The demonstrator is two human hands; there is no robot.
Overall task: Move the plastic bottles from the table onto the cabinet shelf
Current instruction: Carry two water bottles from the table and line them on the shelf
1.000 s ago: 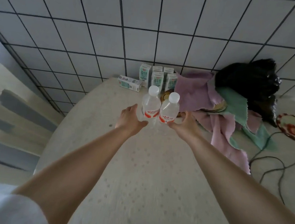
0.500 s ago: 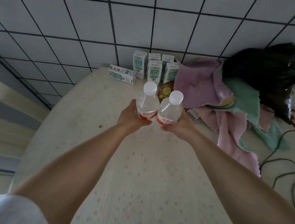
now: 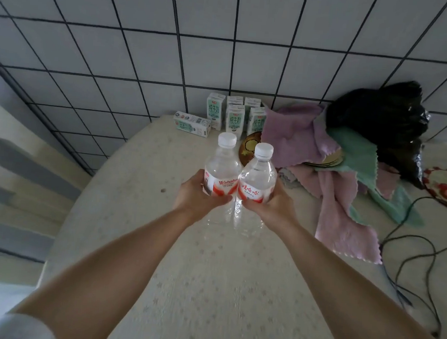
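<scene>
My left hand (image 3: 201, 194) wraps one plastic bottle (image 3: 220, 173), my right hand (image 3: 270, 204) the other bottle (image 3: 257, 181), both upright, touching, apparently lifted off the table (image 3: 206, 289). The clear walls look slick; squeezing unevenly could let one slip. The left label reads "Wahaha"; the right shows red Chinese characters.

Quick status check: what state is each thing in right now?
left bottle: capped, upright, gripped by left hand
right bottle: capped, upright, gripped by right hand
milk cartons: standing; one carton lying flat
cloths: crumpled, spread out
</scene>
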